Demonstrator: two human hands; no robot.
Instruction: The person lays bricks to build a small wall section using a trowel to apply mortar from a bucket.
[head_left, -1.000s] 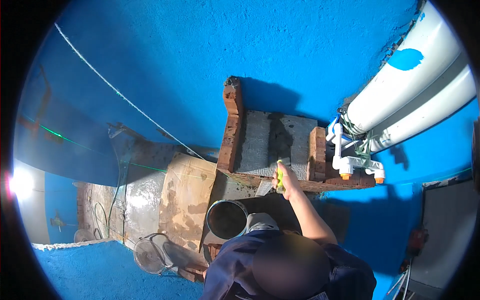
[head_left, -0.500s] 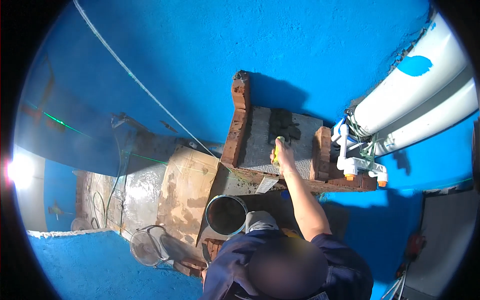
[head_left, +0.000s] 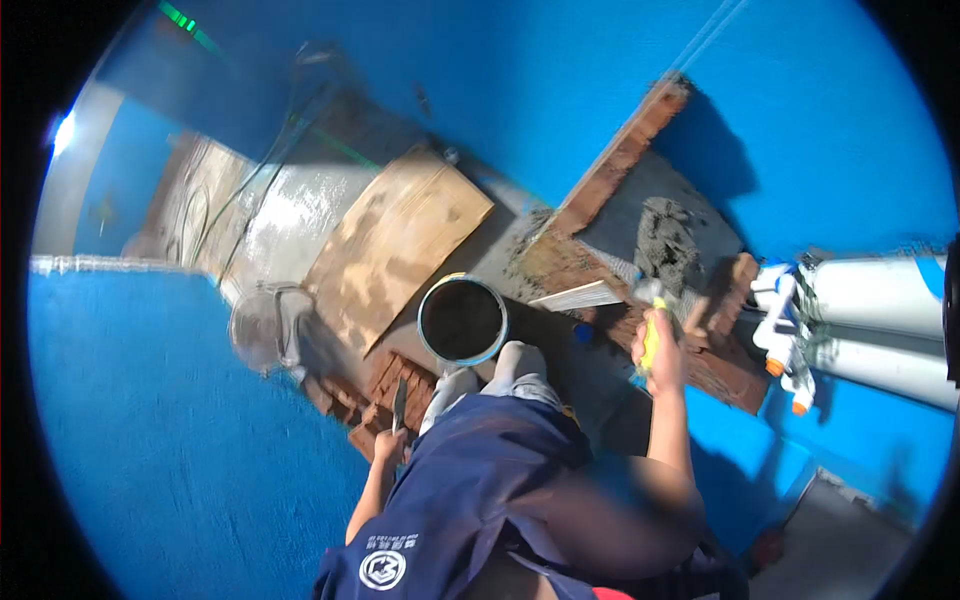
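Observation:
My right hand (head_left: pixel 660 355) grips a yellow-handled trowel (head_left: pixel 654 330), its metal end near grey wet mortar (head_left: pixel 665 240) spread on a slab between low brick walls (head_left: pixel 615 150). At lower left, my left hand (head_left: pixel 390 445) is closed on a dark metal-bladed tool (head_left: pixel 399 405), held upright beside some stacked bricks (head_left: pixel 395 375). A round bucket (head_left: pixel 423 330) with dark contents stands in front of my feet, between my two hands.
A stained cardboard sheet (head_left: pixel 390 235) lies left of the bucket, beside a round fan-like object (head_left: pixel 265 320), cables and wet floor. White pipes with orange-capped fittings (head_left: pixel 860 290) run at the right. A blue wall edge (head_left: pixel 130 265) is at the left.
The view has turned and shifted. My right hand with the trowel has drawn back from the slab, where more mortar now shows. My left hand and its tool have come into fuller view.

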